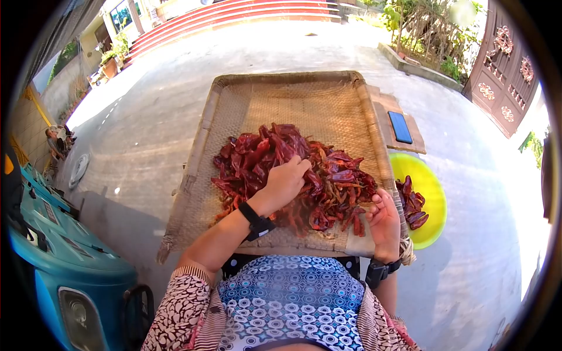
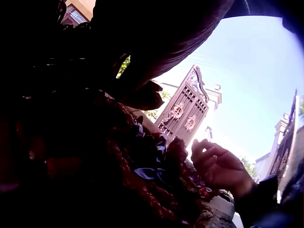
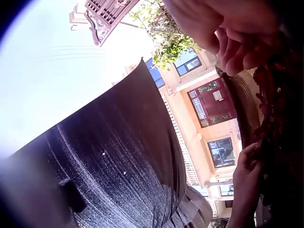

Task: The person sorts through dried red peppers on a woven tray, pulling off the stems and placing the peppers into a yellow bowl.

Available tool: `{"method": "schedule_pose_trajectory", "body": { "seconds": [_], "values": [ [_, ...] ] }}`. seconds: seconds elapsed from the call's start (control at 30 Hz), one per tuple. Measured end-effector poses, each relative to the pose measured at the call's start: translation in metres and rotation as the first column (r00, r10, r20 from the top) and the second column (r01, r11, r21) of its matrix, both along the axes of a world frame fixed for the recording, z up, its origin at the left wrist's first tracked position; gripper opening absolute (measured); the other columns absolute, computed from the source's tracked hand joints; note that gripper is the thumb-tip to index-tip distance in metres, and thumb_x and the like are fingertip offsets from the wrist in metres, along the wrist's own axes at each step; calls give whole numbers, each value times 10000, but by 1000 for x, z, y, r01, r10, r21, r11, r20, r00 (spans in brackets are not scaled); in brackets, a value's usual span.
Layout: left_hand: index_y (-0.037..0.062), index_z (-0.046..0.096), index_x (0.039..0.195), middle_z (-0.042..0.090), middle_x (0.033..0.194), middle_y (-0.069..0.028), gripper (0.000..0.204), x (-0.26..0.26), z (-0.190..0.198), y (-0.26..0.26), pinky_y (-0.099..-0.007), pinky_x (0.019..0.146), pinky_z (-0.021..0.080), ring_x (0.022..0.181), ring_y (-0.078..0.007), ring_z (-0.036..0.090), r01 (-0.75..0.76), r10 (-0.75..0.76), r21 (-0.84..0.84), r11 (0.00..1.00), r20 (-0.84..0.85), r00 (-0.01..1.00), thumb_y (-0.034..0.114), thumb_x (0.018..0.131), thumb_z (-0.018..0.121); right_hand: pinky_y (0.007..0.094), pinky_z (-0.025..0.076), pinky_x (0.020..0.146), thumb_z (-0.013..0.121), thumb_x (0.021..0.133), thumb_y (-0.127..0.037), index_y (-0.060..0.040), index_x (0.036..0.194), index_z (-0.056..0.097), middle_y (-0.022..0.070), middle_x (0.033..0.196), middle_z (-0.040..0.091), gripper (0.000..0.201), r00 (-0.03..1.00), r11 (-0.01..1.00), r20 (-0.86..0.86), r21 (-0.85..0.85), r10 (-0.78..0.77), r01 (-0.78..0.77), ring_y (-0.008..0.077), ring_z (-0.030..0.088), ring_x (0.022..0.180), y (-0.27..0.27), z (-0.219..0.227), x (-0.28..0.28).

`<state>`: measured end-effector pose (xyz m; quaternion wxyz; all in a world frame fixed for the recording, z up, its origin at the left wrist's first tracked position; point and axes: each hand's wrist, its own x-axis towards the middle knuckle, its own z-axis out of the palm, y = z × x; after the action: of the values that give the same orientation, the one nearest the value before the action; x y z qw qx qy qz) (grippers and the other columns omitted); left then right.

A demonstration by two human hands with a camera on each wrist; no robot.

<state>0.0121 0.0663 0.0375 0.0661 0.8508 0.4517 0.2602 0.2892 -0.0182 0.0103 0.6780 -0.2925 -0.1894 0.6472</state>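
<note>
A heap of dried red chili peppers (image 1: pixel 252 155) lies on a woven bamboo tray (image 1: pixel 293 96), mostly in its near half. The left hand (image 1: pixel 287 182) reaches into the middle of the heap, its fingers bent down round a dark red pepper (image 1: pixel 314 185); the fingertips are partly hidden. At the tray's right rim is the right hand (image 1: pixel 384 222), palm up with loosely curled fingers and nothing visible in them. The right wrist view shows these fingers (image 3: pixel 232 57) close up, with the left hand (image 3: pixel 248 178) lower, beside the dark peppers. Heavy shadow covers most of the left wrist view.
Right of the tray stands a yellow-green basin (image 1: pixel 436 202) with dried peppers inside. A blue-screened phone (image 1: pixel 400 127) lies on cardboard (image 1: pixel 383 105) beyond it. A teal vehicle (image 1: pixel 88 269) is parked at the left. Farther off are a gate (image 1: pixel 503 70) and red steps (image 1: pixel 234 13).
</note>
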Motion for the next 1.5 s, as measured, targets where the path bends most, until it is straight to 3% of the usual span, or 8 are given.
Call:
{"method": "schedule_pose_trajectory", "body": {
  "seconds": [0.2, 0.33, 0.43, 0.57, 1.03, 1.2, 1.33, 1.5],
  "values": [
    [121, 578, 1071, 562, 960, -91, 268, 17, 24, -36, -394, 653, 518, 805, -317, 629, 139, -138, 13, 990, 260, 956, 85, 811, 631, 225, 461, 661, 528, 978, -161, -57, 1157, 544, 30, 904, 622, 208, 921, 985, 361, 43, 143, -170, 99, 570, 714, -8, 8, -23],
    [124, 604, 994, 547, 911, -75, 217, 31, 17, -55, -386, 559, 511, 723, -292, 629, 149, -153, 45, 988, 102, 983, 119, 782, 651, 233, 464, 653, 622, 927, -150, -40, 1221, 509, 29, 873, 620, 333, 715, 947, 674, 69, 187, -313, 87, 578, 718, -14, 12, -42],
    [117, 612, 952, 535, 888, -80, 204, 32, 6, -56, -394, 542, 500, 688, -287, 624, 152, -155, 62, 986, 33, 987, 94, 751, 639, 228, 456, 682, 662, 922, -185, -26, 1267, 467, 17, 912, 576, 426, 427, 888, 889, 55, 165, -456, 93, 547, 744, -21, 23, -57],
    [102, 612, 923, 534, 897, -88, 198, 29, -3, -55, -383, 524, 494, 672, -284, 623, 139, -141, 82, 987, 20, 990, 75, 731, 647, 249, 484, 675, 658, 900, -123, -24, 1219, 536, 39, 863, 623, 355, 378, 924, 923, 74, 79, -374, 91, 583, 751, -25, 29, -68],
    [100, 591, 1090, 574, 1013, -104, 278, 31, 6, -64, -385, 667, 529, 824, -315, 625, 92, -84, -16, 996, 275, 958, 125, 825, 673, 214, 469, 607, 481, 1021, -237, -12, 1132, 580, 57, 831, 643, 270, 712, 997, 700, 78, -44, -15, 89, 576, 636, -10, 15, -37],
    [85, 582, 1090, 582, 1022, -107, 255, 25, 5, -65, -374, 682, 520, 838, -313, 621, 126, -100, -70, 990, 299, 949, 116, 849, 658, 257, 488, 672, 488, 1012, -307, -66, 1259, 503, 57, 1013, 641, 346, 929, 945, 182, 5, -321, 326, 112, 566, 708, 2, 4, 3],
    [58, 575, 1083, 579, 1010, -125, 218, 30, 5, -65, -371, 695, 514, 849, -323, 614, 153, -129, -36, 988, 371, 920, 85, 874, 633, 263, 489, 693, 487, 1009, -289, -65, 1279, 508, 58, 1077, 642, 351, 970, 967, -32, -93, -240, 236, 114, 578, 740, 2, -4, 17],
    [35, 571, 1071, 582, 1002, -139, 187, 32, 6, -65, -357, 714, 500, 853, -304, 612, 208, -149, -90, 974, 439, 886, 71, 894, 620, 244, 488, 673, 502, 1006, -220, -36, 1212, 541, 57, 994, 655, 279, 891, 990, 443, 51, 97, -133, 104, 593, 720, -7, -1, -19]
  ]
}}
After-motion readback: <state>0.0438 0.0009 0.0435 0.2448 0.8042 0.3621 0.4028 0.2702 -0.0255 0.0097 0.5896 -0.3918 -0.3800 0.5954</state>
